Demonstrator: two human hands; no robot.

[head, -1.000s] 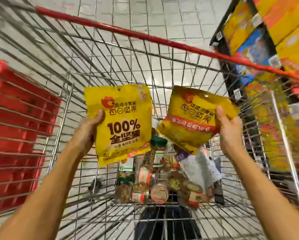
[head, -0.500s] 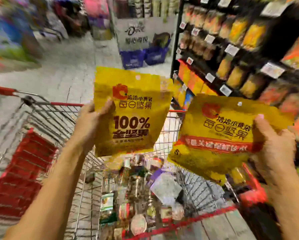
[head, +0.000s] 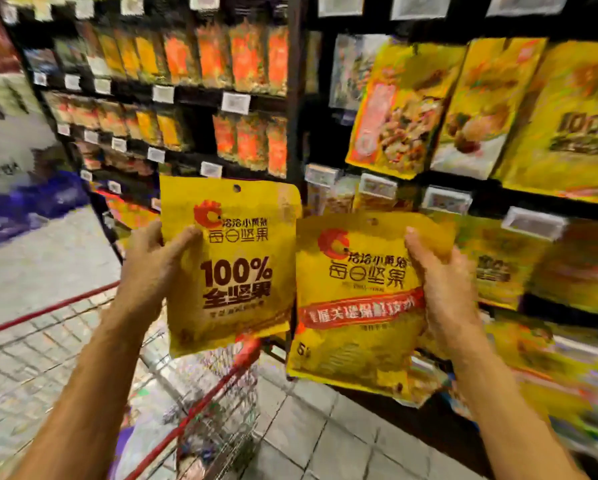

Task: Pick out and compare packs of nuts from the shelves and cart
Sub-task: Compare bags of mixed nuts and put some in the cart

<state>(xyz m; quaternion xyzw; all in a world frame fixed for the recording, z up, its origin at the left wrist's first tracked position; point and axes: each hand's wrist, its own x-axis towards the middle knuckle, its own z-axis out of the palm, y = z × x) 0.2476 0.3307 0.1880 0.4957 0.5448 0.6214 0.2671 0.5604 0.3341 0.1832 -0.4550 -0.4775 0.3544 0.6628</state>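
**Comparison step, head view.** Two yellow packs of nuts are held side by side in front of the shelves (head: 290, 98), with their printed fronts toward the viewer.

- **Grip.** The left hand (head: 148, 268) grips the 100% pack (head: 235, 268) by its left edge, thumb curled over the front and fingers hidden behind. The right hand (head: 443, 292) grips the red-band pack (head: 356, 313) by its right edge in the same manner.
- **Position.** Both packs are in the air, just beyond the cart (head: 217, 386), whose red rim shows near and to the left. The 100% pack sits a little higher. Their inner edges meet, though it cannot be told whether they touch or only overlap in view.
- **Orientation.** Each pack stands upright, long axis vertical, with the hang hole at the top and the lettering the right way up. The red-band pack is tipped slightly, its band rising toward the right.
- **Surroundings.** Similar hanging yellow packs (head: 408, 109) fill the far right, and price tags (head: 235, 102) line the shelf edges. Blur leaves their print unreadable.
- **Judgement.** Picking out appears done for this pair, and reading the labels is the step in hand. The next move probably calls for a choice, with one pack going into the cart or back to the shelf while the other is held steady
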